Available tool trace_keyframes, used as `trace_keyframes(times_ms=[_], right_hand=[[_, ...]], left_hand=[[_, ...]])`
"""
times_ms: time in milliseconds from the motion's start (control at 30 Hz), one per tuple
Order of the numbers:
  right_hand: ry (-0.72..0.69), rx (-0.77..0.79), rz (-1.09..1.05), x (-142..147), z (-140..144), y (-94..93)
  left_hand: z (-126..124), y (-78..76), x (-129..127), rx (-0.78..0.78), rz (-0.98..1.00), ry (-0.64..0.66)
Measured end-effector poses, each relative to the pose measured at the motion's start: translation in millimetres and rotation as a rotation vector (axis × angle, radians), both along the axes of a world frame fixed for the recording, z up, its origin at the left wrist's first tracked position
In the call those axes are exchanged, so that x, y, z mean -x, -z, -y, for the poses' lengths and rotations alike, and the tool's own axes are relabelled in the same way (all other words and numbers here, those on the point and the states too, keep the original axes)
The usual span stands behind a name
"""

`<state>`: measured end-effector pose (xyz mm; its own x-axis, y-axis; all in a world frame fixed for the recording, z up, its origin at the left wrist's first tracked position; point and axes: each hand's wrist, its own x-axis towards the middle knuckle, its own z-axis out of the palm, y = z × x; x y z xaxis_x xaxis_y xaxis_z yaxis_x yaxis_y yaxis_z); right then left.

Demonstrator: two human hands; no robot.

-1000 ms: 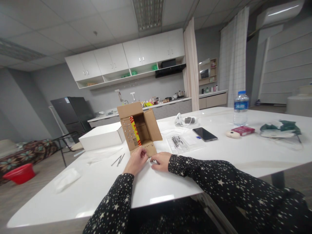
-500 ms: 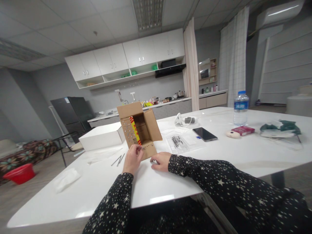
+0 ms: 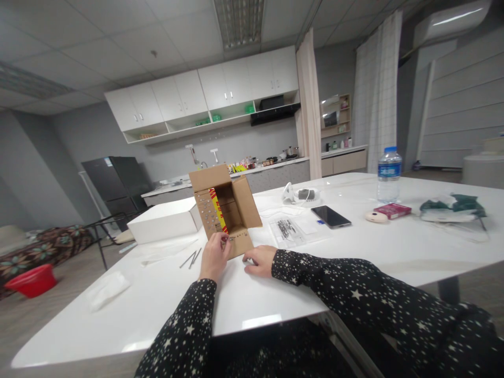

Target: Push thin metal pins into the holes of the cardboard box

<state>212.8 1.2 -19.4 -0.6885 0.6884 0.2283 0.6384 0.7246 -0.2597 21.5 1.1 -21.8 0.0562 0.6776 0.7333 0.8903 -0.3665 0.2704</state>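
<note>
Head view: left hand (image 3: 214, 255) in a pinching grip on cardboard box (image 3: 226, 208) flap, right hand (image 3: 259, 260) flat beside, white box (image 3: 165, 220) behind.

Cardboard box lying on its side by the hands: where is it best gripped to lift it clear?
Probably across the closed body of the cardboard box, from above and behind. It lies on its side, mouth towards the camera with four flaps splayed; those would likely bend. The left hand pinches at the lower flap; the right hand rests beside it.
</note>
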Motion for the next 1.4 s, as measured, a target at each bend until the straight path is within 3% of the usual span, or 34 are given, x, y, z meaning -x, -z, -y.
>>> trace_keyframes(times_ms=[900, 1133, 1400], right_hand=[[-0.016, -0.002, -0.012, -1.4, 0.8, -0.8], [-0.035, -0.011, -0.016, -2.5, -0.4, 0.9], [0.002, -0.005, -0.001, 0.4, -0.5, 0.7]], left_hand=[[-6.9, 2.0, -4.3, -0.162, -0.372, -0.084], [-7.2, -0.6, -6.6, -0.12, -0.346, -0.162], [-7.1, -1.0, -9.0, -0.102, -0.379, -0.144]])
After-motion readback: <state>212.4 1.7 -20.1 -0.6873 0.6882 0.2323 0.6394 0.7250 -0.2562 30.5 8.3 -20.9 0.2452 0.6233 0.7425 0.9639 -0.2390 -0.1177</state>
